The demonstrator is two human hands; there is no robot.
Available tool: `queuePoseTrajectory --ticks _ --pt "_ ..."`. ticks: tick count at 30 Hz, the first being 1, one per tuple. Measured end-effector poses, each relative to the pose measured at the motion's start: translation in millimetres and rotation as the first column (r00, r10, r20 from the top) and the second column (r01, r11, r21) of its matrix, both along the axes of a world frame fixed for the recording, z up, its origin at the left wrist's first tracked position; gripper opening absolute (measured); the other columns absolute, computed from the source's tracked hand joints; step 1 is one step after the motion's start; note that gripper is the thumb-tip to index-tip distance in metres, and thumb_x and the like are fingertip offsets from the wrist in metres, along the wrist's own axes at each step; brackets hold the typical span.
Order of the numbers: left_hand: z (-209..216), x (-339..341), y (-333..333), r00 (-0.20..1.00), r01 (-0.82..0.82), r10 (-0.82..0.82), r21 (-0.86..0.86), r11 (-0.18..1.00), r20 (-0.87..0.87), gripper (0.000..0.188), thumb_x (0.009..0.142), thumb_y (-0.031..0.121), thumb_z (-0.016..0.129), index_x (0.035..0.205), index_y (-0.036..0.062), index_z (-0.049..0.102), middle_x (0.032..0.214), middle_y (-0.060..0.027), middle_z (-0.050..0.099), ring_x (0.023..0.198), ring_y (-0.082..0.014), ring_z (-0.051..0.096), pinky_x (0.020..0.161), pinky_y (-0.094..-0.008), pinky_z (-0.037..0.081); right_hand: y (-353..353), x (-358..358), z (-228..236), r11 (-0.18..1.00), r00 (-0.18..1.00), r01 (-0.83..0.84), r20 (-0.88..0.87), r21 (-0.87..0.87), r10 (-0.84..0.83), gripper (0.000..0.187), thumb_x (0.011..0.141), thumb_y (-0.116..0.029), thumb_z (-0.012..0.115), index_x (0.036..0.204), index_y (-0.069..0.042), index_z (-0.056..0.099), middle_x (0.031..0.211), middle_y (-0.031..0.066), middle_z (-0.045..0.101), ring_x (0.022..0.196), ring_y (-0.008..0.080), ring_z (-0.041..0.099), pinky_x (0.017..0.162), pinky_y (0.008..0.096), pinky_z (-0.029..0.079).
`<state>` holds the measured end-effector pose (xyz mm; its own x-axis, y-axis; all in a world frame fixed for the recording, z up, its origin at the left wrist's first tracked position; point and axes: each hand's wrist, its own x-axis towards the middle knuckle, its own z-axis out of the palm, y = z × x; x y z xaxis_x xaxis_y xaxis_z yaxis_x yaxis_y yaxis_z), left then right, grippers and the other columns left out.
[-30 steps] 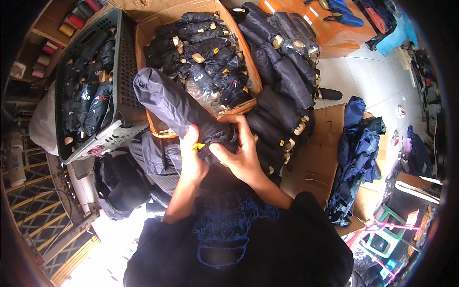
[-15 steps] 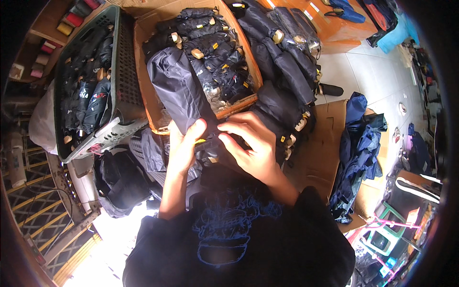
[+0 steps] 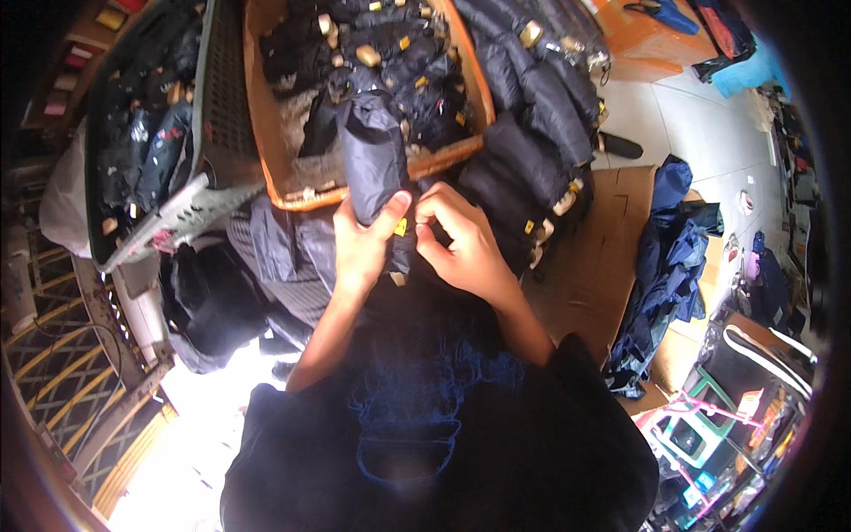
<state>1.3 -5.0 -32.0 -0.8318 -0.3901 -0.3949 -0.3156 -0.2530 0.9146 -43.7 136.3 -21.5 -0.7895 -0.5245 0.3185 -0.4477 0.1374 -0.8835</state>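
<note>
My left hand (image 3: 359, 253) is closed around a black folded umbrella (image 3: 372, 155) in a loose fabric sleeve, thumb lying across it. The umbrella stands away from me, with its far end in front of an orange-rimmed cardboard box (image 3: 341, 191). A small yellow tag shows beside my left thumb, and a pale tip pokes out at the near end. Just right of the umbrella, my right hand (image 3: 465, 244) is curled with thumb and forefinger pinched together. Whatever lies between those fingers is too small to make out.
Several similar black umbrellas fill the box, a grey plastic basket (image 3: 226, 133) to its left and a pile (image 3: 532, 115) to its right. Dark blue fabric (image 3: 669, 257) hangs over cardboard at right. Black cloth bags (image 3: 213, 301) lie at lower left.
Both hands have shifted slightly, and the umbrella now stands straighter and looks narrower, its far end lower in view. The yellow tag has come into clearer sight. My right fingers have curled in.
</note>
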Motion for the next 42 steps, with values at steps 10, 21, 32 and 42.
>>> queuePoseTrajectory --ticks 10,21,32,42 --pt "-42.8 96.7 15.8 0.951 0.189 -0.271 0.413 0.891 0.150 0.056 0.082 0.005 0.068 0.130 -0.0006 0.040 0.108 -0.0094 0.059 0.098 -0.0177 0.059 0.085 -0.0312 0.048 35.1 70.8 -37.1 0.989 0.928 -0.099 0.369 0.108 0.052 0.013 0.077 0.007 0.057 0.083 0.000 0.049 0.081 0.0082 0.049 0.073 0.0198 0.052 0.065 0.0301 0.043" --pt "-64.7 117.1 8.8 0.911 0.291 -0.362 0.312 0.905 0.200 0.082 0.082 0.014 0.069 0.146 -0.0061 0.021 0.116 -0.0154 0.056 0.106 -0.0173 0.055 0.088 -0.0283 0.046 42.6 91.0 -31.0 0.937 0.953 -0.190 0.286 0.294 0.103 0.014 0.081 0.004 0.059 0.089 -0.001 0.048 0.088 0.0132 0.048 0.082 0.0316 0.051 0.073 0.0378 0.044" --pt "-57.3 114.0 11.1 0.875 0.366 -0.443 0.335 0.868 0.193 0.054 0.078 0.015 0.075 0.123 -0.0007 0.051 0.105 -0.0072 0.063 0.096 -0.0139 0.060 0.085 -0.0291 0.048 50.6 98.8 -18.9 0.880 0.898 -0.334 0.398 0.337 0.188 0.009 0.084 0.000 0.057 0.087 -0.002 0.050 0.089 0.0140 0.050 0.088 0.0347 0.051 0.077 0.0419 0.042" --pt "-51.7 125.9 5.9 0.862 0.372 -0.486 0.474 0.798 0.141 0.046 0.080 0.016 0.073 0.118 -0.0008 0.056 0.105 -0.0087 0.065 0.097 -0.0164 0.062 0.086 -0.0311 0.049 60.2 106.2 -22.3 0.898 0.862 -0.375 0.443 0.229 0.247 0.009 0.084 0.000 0.059 0.087 -0.001 0.051 0.086 0.0121 0.049 0.084 0.0313 0.050 0.077 0.0402 0.041"
